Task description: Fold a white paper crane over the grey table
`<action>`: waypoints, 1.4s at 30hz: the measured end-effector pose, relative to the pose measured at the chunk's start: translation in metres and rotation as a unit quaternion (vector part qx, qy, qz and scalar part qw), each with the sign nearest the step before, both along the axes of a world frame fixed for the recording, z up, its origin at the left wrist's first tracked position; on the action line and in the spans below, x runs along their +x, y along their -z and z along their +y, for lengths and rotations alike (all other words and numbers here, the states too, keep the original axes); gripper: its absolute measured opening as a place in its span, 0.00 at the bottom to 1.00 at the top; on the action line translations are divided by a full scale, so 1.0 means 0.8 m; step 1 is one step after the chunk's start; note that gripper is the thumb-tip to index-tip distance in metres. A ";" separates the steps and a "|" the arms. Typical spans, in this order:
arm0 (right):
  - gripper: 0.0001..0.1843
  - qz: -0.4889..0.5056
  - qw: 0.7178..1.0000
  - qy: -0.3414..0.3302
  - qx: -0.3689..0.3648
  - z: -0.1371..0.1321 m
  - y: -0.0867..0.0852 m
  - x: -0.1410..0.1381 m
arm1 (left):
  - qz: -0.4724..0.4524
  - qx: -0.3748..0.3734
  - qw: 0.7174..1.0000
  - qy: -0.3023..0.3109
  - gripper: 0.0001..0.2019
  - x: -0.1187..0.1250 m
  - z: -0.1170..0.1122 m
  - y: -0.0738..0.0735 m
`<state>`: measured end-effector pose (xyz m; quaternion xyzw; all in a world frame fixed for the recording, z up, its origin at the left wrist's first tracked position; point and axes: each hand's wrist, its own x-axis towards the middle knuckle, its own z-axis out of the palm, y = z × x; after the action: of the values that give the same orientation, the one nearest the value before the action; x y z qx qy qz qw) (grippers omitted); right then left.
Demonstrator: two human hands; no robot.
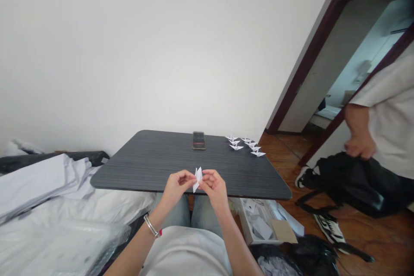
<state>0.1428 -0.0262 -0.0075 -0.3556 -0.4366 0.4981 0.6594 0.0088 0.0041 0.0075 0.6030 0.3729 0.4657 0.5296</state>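
Left hand (176, 186) and right hand (214, 187) pinch apparently folded paper (198, 179) over a grey table (139, 168), white wall (129, 51) behind.

The folded white paper (198, 179) looks thin and matt, the tabletop (136, 168) is dark streaked laminate, the bangle (151, 226) is polished silvery metal, and the floor (284, 146) is glossy reddish-brown wood.

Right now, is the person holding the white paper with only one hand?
No, the left hand and the right hand both pinch the folded white paper above the dark table.
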 end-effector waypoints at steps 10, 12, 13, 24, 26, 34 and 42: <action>0.11 -0.022 1.000 -0.009 -0.005 0.004 0.004 0.003 | 0.103 0.154 0.981 -0.055 0.06 -0.004 -0.002 -0.003; 0.12 -0.028 1.000 -0.003 0.004 0.003 0.003 0.003 | 0.102 0.160 0.981 -0.051 0.07 -0.004 -0.004 -0.005; 0.13 -0.030 1.000 -0.001 0.007 0.003 0.002 0.003 | 0.099 0.160 0.981 -0.048 0.08 -0.004 -0.004 -0.006; 0.10 -0.031 0.999 0.032 -0.001 0.004 0.007 0.004 | 0.097 0.135 0.986 -0.018 0.07 -0.003 -0.005 -0.005; 0.10 -0.046 0.998 0.041 -0.004 0.005 0.008 0.005 | 0.100 0.130 0.986 -0.012 0.08 -0.002 -0.006 -0.007; 0.08 -0.079 0.996 0.041 0.000 0.006 0.010 0.004 | 0.089 0.143 0.986 0.012 0.09 -0.001 -0.008 -0.007; 0.08 -0.074 0.996 0.041 0.000 0.008 0.012 0.002 | 0.139 0.204 0.968 -0.054 0.07 0.000 -0.010 -0.005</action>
<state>0.1441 -0.0196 -0.0169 -0.4087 -0.4698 0.4429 0.6450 0.0084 -0.0037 0.0118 0.7359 0.3719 0.4713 0.3130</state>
